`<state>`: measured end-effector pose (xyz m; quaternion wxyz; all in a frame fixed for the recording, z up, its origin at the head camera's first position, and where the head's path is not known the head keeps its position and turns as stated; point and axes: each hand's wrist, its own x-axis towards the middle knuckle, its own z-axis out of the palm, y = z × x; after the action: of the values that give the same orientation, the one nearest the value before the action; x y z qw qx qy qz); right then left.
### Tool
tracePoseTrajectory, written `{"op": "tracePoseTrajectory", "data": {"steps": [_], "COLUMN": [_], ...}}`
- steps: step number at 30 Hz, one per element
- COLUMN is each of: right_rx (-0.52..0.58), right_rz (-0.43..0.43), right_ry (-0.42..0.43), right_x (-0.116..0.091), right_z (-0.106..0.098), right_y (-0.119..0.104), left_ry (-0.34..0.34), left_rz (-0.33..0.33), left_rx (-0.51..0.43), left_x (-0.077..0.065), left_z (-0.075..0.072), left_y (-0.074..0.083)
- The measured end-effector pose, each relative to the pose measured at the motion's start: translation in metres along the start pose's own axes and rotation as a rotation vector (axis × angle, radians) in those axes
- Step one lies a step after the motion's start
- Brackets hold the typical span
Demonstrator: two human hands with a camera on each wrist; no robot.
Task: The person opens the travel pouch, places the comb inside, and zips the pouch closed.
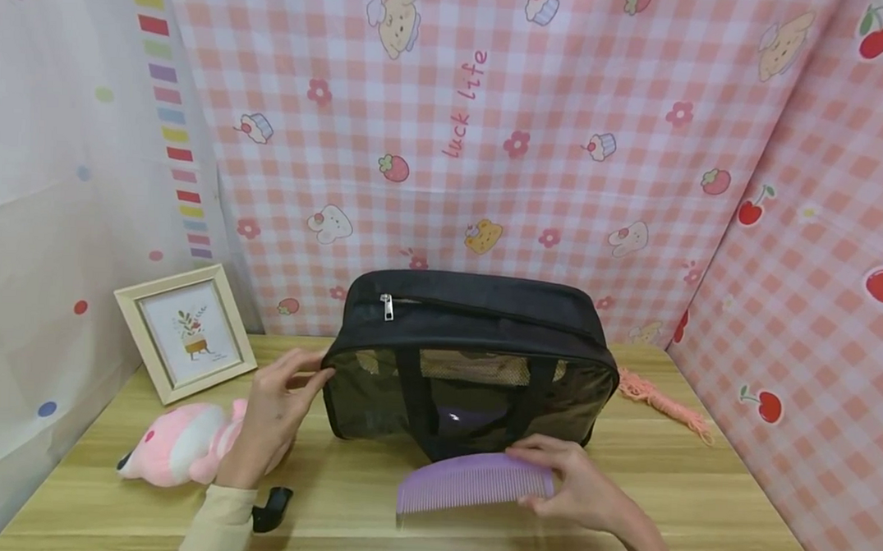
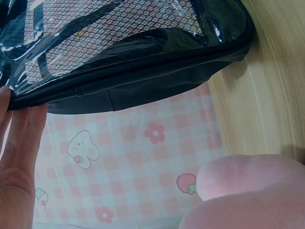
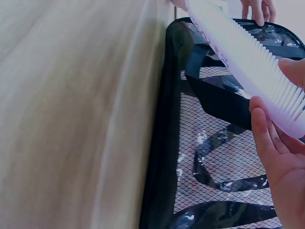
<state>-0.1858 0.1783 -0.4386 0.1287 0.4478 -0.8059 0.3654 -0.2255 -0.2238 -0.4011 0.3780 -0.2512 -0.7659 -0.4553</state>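
Note:
A black toiletry bag with see-through sides stands on the table, its silver zipper pull at the top left. My left hand pinches the bag's upper left edge between thumb and fingers; the left wrist view shows fingers against the bag's dark rim. In my right hand is a purple comb, gripped by its right end, teeth downward, in front of the bag. The right wrist view shows the comb across a black bag handle. Mesh shows through the clear panel; other contents are unclear.
A pink plush toy lies beside my left forearm, near a small black object. Behind the toy leans a framed picture. Peach cord lies right of the bag. Patterned cloth hangs behind the wooden table.

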Motion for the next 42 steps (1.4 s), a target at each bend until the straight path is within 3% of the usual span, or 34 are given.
{"op": "tracePoseTrajectory", "data": {"steps": [7, 16, 23, 27, 32, 42], "right_rx": [0.014, 0.031, 0.136, 0.227, 0.24, 0.256], "right_rz": [0.028, 0.078, -0.005, -0.078, -0.119, -0.123], "right_ry": [0.026, 0.068, 0.147, 0.213, 0.291, 0.388], "right_x": [0.002, 0.005, 0.014, 0.02, 0.025, 0.031], "right_z": [-0.009, -0.021, -0.024, -0.028, -0.033, -0.052], "right_y": [-0.008, -0.018, -0.025, -0.025, -0.027, -0.034], "left_ry": [-0.005, 0.001, 0.012, 0.009, 0.003, -0.005], "left_rz": [-0.008, 0.032, 0.056, 0.07, 0.071, 0.065], "left_rx": [0.015, 0.046, 0.072, 0.063, 0.057, 0.039], "left_x": [-0.002, 0.002, 0.006, 0.008, 0.009, 0.009], "left_z": [-0.001, -0.003, -0.01, -0.011, -0.011, -0.007], "left_y": [0.0, 0.005, 0.035, 0.036, 0.036, 0.037]}}
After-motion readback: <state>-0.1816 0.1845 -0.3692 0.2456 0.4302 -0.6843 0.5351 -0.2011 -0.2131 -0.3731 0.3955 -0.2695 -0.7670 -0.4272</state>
